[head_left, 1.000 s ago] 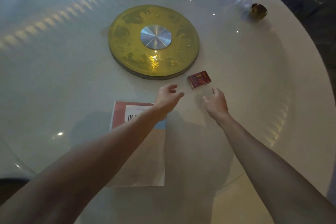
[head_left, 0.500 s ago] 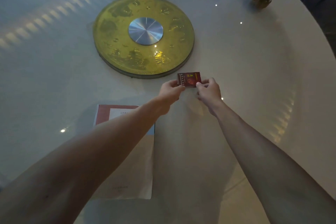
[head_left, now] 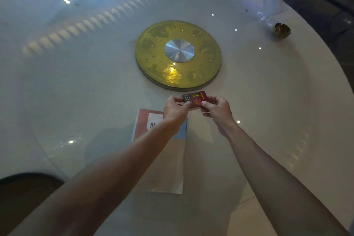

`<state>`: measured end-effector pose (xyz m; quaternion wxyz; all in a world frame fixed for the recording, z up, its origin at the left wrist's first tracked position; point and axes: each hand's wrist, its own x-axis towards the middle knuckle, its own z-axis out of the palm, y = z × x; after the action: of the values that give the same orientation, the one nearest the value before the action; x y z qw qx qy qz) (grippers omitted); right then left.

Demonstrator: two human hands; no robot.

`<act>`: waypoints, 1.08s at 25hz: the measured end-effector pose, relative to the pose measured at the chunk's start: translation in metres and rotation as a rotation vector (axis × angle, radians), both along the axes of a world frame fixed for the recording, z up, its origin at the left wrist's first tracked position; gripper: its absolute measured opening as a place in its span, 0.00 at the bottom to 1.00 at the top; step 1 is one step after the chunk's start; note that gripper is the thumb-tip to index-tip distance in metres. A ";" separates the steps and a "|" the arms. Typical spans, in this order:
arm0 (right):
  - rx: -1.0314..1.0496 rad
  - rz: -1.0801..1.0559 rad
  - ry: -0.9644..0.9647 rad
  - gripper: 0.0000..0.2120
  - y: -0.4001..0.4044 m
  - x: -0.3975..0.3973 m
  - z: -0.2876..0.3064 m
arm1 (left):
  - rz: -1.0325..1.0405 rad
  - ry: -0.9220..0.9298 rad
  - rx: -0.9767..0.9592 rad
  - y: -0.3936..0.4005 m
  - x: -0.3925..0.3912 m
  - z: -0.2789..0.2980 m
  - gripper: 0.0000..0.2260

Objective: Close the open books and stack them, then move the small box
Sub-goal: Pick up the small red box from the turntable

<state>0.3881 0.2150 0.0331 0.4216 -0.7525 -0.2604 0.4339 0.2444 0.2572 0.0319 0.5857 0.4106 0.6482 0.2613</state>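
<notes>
A small dark red box point(head_left: 195, 99) with printed gold marks is held just above the white table point(head_left: 76, 92), in front of the yellow disc. My left hand point(head_left: 175, 109) grips its left end and my right hand point(head_left: 216, 110) grips its right end. A closed book point(head_left: 168, 163) with a red, white, blue and tan cover lies flat near me; my left forearm crosses over it and hides part of the cover. Whether another book lies under it, I cannot tell.
A round yellow disc point(head_left: 153, 59) with a silver hub sits at the table's centre. A small brown round object point(head_left: 281, 30) and clear plastic wrapping point(head_left: 272, 4) lie at the far right edge. A dark chair back point(head_left: 24, 197) shows at the lower left.
Both hands reached forward to the red box, took hold of its two ends and lifted it slightly toward me. The book has stayed where it was.
</notes>
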 end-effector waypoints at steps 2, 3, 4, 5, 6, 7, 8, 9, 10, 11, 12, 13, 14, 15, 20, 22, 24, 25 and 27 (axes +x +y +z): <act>0.006 0.064 0.010 0.08 0.000 -0.034 0.016 | 0.036 0.023 0.030 -0.008 -0.038 0.012 0.11; 0.007 0.096 0.009 0.08 -0.002 -0.052 0.022 | 0.055 0.032 0.043 -0.013 -0.058 0.017 0.11; 0.005 0.129 -0.001 0.07 -0.003 -0.072 0.029 | 0.085 0.025 0.056 -0.020 -0.080 0.022 0.10; -0.003 0.158 -0.016 0.07 -0.005 -0.091 0.033 | 0.118 0.006 0.064 -0.026 -0.100 0.025 0.10; -0.012 0.191 -0.027 0.07 -0.007 -0.111 0.036 | 0.158 -0.004 0.066 -0.033 -0.122 0.026 0.11; -0.024 0.230 -0.039 0.07 -0.010 -0.135 0.038 | 0.196 0.006 0.077 -0.041 -0.146 0.026 0.11; -0.035 0.276 -0.052 0.08 -0.013 -0.157 0.037 | 0.226 0.028 0.082 -0.050 -0.168 0.025 0.11; -0.044 0.333 -0.075 0.10 -0.016 -0.184 0.036 | 0.258 0.051 0.085 -0.061 -0.194 0.025 0.10; -0.056 0.382 -0.103 0.11 -0.019 -0.205 0.033 | 0.287 0.069 0.084 -0.070 -0.213 0.023 0.10; -0.073 0.433 -0.126 0.13 -0.022 -0.228 0.031 | 0.325 0.082 0.074 -0.080 -0.234 0.020 0.10; -0.090 0.481 -0.136 0.14 -0.025 -0.256 0.028 | 0.371 0.088 0.065 -0.090 -0.259 0.017 0.11; -0.106 0.523 -0.143 0.15 -0.028 -0.277 0.025 | 0.411 0.085 0.060 -0.098 -0.278 0.014 0.11; -0.118 0.565 -0.150 0.15 -0.032 -0.300 0.021 | 0.452 0.089 0.052 -0.107 -0.300 0.010 0.12; -0.131 0.599 -0.163 0.15 -0.037 -0.325 0.017 | 0.487 0.100 0.045 -0.117 -0.324 0.006 0.12; -0.177 0.753 -0.185 0.15 -0.066 -0.414 -0.005 | 0.587 0.183 -0.042 -0.167 -0.406 -0.021 0.09; -0.203 0.805 -0.214 0.15 -0.077 -0.439 -0.015 | 0.615 0.208 -0.082 -0.182 -0.429 -0.031 0.09; -0.208 0.857 -0.283 0.17 -0.087 -0.456 -0.023 | 0.607 0.213 -0.104 -0.192 -0.444 -0.042 0.09; -0.203 0.889 -0.334 0.18 -0.091 -0.463 -0.027 | 0.604 0.217 -0.118 -0.196 -0.450 -0.045 0.09; -0.200 0.942 -0.416 0.22 -0.101 -0.474 -0.034 | 0.594 0.223 -0.143 -0.204 -0.459 -0.053 0.09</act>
<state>-0.0860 0.1143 -0.0009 0.0463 -0.6607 -0.6059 0.4406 -0.2144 0.0528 -0.0208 0.4365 0.1877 0.8165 0.3280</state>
